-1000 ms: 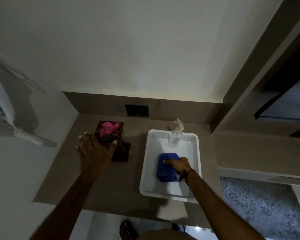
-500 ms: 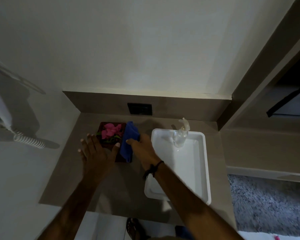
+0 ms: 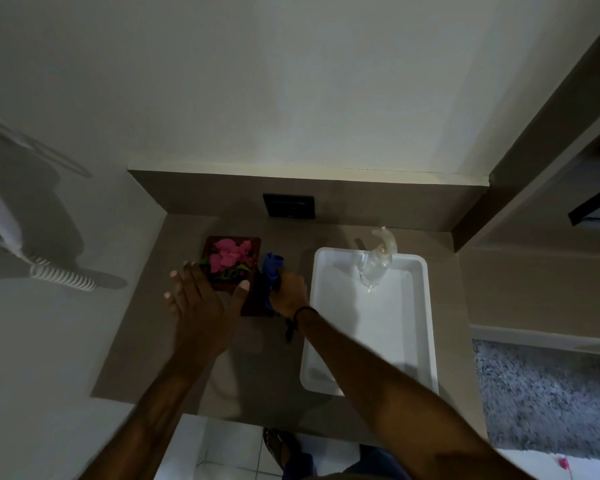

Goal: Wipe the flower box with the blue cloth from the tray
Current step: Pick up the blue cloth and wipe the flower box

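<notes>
Head view: I'm seeing the blue cloth (image 3: 272, 276) bunching in my right hand (image 3: 289, 293), fingers closing around it, pressing the flower box (image 3: 234, 263) right side near the bench's back-left corner; left hand (image 3: 201, 299), fingers spreading wide, is bracing its front edge, white tray (image 3: 425, 327) lying just right.

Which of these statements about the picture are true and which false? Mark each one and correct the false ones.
1. The right hand holds the blue cloth. True.
2. The cloth lies in the tray. False: it is out of the tray, against the right side of the flower box.
3. A spray bottle stands at the far end of the tray. True.
4. The left hand grips the spray bottle. False: it is spread open at the near edge of the flower box.
5. The flowers in the box are yellow. False: they are pink.
</notes>
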The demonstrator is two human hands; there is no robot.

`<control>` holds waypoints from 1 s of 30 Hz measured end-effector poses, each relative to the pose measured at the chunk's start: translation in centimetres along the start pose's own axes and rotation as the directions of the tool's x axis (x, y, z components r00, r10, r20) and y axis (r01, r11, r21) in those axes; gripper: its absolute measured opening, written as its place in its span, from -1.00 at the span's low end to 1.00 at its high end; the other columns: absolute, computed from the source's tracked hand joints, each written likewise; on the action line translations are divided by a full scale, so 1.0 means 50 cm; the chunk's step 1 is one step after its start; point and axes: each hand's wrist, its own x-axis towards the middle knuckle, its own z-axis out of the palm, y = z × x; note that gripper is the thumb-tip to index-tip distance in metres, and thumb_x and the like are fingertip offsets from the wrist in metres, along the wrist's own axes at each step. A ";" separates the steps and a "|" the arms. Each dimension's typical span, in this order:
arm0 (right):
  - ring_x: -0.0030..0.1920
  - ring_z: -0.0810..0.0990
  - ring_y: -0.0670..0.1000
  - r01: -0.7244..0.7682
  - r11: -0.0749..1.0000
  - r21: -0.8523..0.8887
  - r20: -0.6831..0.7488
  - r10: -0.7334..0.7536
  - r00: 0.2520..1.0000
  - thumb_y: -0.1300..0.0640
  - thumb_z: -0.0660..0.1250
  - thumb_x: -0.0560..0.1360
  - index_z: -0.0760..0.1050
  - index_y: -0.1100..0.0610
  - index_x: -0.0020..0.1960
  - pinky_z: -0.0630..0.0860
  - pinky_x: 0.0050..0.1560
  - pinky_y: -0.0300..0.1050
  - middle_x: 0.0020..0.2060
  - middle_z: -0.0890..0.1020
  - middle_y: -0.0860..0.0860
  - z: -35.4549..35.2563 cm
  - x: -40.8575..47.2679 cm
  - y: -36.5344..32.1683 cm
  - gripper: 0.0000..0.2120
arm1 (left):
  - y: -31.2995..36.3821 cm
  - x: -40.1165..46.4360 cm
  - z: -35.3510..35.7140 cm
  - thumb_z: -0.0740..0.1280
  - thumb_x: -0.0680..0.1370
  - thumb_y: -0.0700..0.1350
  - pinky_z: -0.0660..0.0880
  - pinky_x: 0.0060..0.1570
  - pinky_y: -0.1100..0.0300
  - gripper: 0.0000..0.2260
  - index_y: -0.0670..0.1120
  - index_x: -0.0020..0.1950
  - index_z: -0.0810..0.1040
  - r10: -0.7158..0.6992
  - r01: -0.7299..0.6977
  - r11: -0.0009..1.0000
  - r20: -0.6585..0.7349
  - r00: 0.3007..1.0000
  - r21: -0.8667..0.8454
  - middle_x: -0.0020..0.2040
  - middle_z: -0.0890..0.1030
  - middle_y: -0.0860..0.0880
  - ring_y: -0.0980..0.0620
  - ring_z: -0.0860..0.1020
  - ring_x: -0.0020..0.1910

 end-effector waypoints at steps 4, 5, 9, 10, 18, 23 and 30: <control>0.09 0.63 0.24 -0.002 1.000 -0.020 -0.009 0.002 1.000 0.29 0.28 0.51 0.51 0.25 0.17 0.62 0.11 0.14 0.09 0.65 0.22 0.009 -0.012 0.021 -0.77 | -0.001 -0.001 0.005 0.05 0.46 0.46 -0.27 0.57 -0.13 -0.02 -0.12 0.63 -0.21 0.004 -0.004 1.000 -0.011 1.000 0.005 0.67 -0.15 -0.13 -0.11 -0.23 0.65; 0.09 0.63 0.24 -0.005 1.000 -0.020 0.001 0.005 1.000 0.29 0.28 0.52 0.52 0.25 0.17 0.62 0.11 0.13 0.09 0.65 0.22 0.012 -0.018 0.025 -0.77 | -0.003 0.000 0.007 0.05 0.46 0.46 -0.27 0.57 -0.13 -0.02 -0.13 0.63 -0.21 0.000 0.000 1.000 -0.013 1.000 0.008 0.67 -0.15 -0.14 -0.12 -0.22 0.65; 0.06 0.62 0.29 0.009 1.000 0.003 0.064 -0.009 0.998 0.29 0.20 0.56 0.54 0.35 0.10 0.59 0.09 0.14 0.05 0.65 0.30 0.010 -0.054 0.018 -0.79 | -0.007 0.003 0.011 0.10 0.49 0.41 -0.23 0.58 -0.16 -0.04 -0.15 0.63 -0.19 -0.004 0.005 1.000 -0.018 1.000 0.021 0.67 -0.12 -0.16 -0.15 -0.19 0.65; 0.05 0.62 0.31 0.034 0.999 0.028 0.074 -0.036 0.997 0.30 0.19 0.57 0.54 0.39 0.09 0.58 0.07 0.14 0.04 0.64 0.33 0.007 -0.064 0.012 -0.78 | -0.007 0.003 0.012 0.12 0.50 0.40 -0.21 0.59 -0.18 -0.05 -0.16 0.63 -0.19 -0.004 0.005 1.000 -0.023 1.000 0.022 0.67 -0.11 -0.16 -0.15 -0.18 0.65; 0.03 0.62 0.18 0.239 0.893 0.382 -0.166 -0.188 0.968 0.37 0.18 0.57 0.49 0.24 0.26 0.59 0.10 -0.01 0.06 0.64 0.22 -0.031 -0.166 -0.054 -0.70 | 0.001 -0.001 0.004 -0.02 0.37 0.49 -0.19 0.58 -0.18 0.05 -0.17 0.63 -0.18 -0.012 0.012 0.999 -0.009 1.000 0.029 0.67 -0.08 -0.19 -0.18 -0.16 0.65; -0.03 0.64 0.07 0.213 0.929 0.302 -0.180 -0.164 0.970 0.26 0.23 0.60 0.49 0.18 0.25 0.48 -0.15 -0.41 0.03 0.66 0.15 0.018 -0.142 -0.026 -0.76 | -0.002 0.001 0.006 -0.04 0.37 0.49 -0.24 0.58 -0.16 0.04 -0.16 0.63 -0.19 -0.009 0.010 1.000 -0.009 1.000 0.022 0.67 -0.10 -0.18 -0.16 -0.19 0.65; 0.08 0.63 0.19 -0.003 0.997 -0.076 -0.057 -0.001 0.998 0.26 0.26 0.55 0.50 0.23 0.20 0.62 0.14 0.10 0.10 0.65 0.19 0.027 -0.031 0.001 -0.77 | -0.011 0.003 0.017 0.01 0.43 0.49 -0.22 0.58 -0.18 0.01 -0.14 0.63 -0.21 -0.005 0.006 1.000 -0.029 1.000 0.019 0.67 -0.11 -0.17 -0.15 -0.20 0.65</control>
